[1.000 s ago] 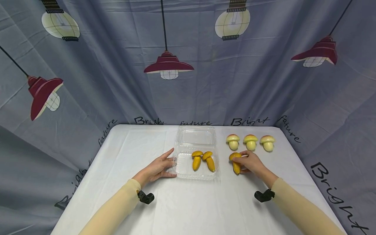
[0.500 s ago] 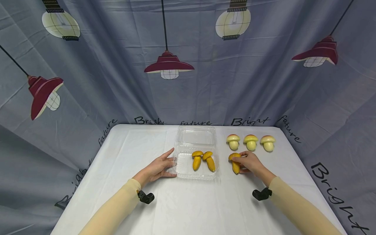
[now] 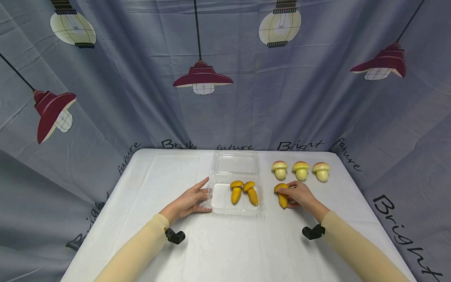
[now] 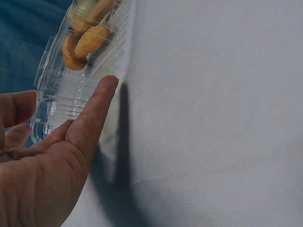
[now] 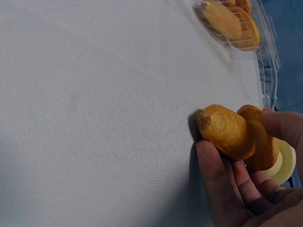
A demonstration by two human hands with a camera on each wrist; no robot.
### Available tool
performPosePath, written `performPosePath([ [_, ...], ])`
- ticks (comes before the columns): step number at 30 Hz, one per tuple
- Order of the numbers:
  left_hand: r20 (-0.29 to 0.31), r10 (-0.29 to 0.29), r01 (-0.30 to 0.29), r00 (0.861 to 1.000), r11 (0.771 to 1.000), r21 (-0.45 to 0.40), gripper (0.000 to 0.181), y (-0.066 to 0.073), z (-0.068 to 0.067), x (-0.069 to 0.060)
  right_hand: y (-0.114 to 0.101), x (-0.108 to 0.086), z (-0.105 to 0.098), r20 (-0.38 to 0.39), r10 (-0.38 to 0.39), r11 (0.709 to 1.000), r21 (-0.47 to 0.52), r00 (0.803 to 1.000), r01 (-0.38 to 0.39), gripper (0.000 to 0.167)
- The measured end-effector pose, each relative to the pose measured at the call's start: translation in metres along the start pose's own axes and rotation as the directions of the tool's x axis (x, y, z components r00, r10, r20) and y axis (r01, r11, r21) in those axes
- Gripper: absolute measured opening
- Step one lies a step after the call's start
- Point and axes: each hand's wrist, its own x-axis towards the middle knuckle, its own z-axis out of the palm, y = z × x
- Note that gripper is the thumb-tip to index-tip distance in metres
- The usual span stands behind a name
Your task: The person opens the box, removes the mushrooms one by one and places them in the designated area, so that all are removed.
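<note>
Two yellow-brown mushrooms (image 3: 236, 192) lie in the base of a clear plastic clamshell box (image 3: 220, 206), its lid laid back behind. At the box's left side is my left hand (image 3: 191, 200), fingers spread and fairly straight, fingertips at the wall; in the left wrist view the hand (image 4: 57, 161) shows nothing in its grasp. Right of the box, my right hand (image 3: 300, 196) grips a third yellow-brown mushroom (image 3: 283, 200) by its right side. The right wrist view shows this mushroom (image 5: 227, 132) between the thumb and the fingers, low over the white cloth.
Three pale mushrooms with yellow-red caps (image 3: 300, 170) stand in a row at the back right, behind my right hand. A white cloth covers the table (image 3: 232, 250). A grey-blue curtain (image 3: 225, 117) with printed lamps hangs around its back and sides.
My right hand and the mushroom in it have shifted very slightly left, and the right forearm moved a little left. The left hand and the box stay in place.
</note>
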Motion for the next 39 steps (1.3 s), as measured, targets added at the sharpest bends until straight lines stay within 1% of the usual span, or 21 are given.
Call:
performPosePath([
  [6, -0.007, 0.001, -0.001, 1.0, 1.0, 0.0, 0.078, 0.0, 0.0005, 0.0002, -0.0003, -0.0004, 0.0005, -0.007, 0.014, 1.0, -0.014, 1.0, -0.014, 0.062],
  [12, -0.016, -0.008, 0.008, 1.0, 1.0, 0.002, 0.078, 0.0011, 0.001, -0.0009, -0.0007, -0.0015, -0.001, -0.003, 0.002, 1.0, -0.018, 1.0, -0.003, 0.064],
  [18, -0.026, -0.016, 0.017, 1.0, 1.0, 0.005, 0.079, 0.0021, 0.0016, -0.0012, -0.0003, 0.0008, -0.0001, -0.008, 0.01, 1.0, -0.026, 1.0, -0.01, 0.062],
  [25, -0.028, -0.004, 0.005, 1.0, 1.0, 0.013, 0.077, 0.002, 0.0016, -0.0013, 0.0003, 0.002, -0.0001, -0.002, 0.014, 1.0, -0.022, 1.0, -0.014, 0.061],
  [34, -0.028, -0.004, 0.004, 1.0, 1.0, 0.007, 0.077, 0.0016, 0.002, -0.0017, -0.0007, 0.0009, 0.0004, -0.016, 0.024, 0.999, -0.029, 1.0, -0.024, 0.06],
  [39, -0.024, -0.006, 0.006, 1.0, 1.0, 0.008, 0.077, 0.0017, 0.0022, -0.0018, -0.0016, -0.0015, -0.0009, -0.019, 0.031, 0.999, -0.043, 0.999, -0.031, 0.064],
])
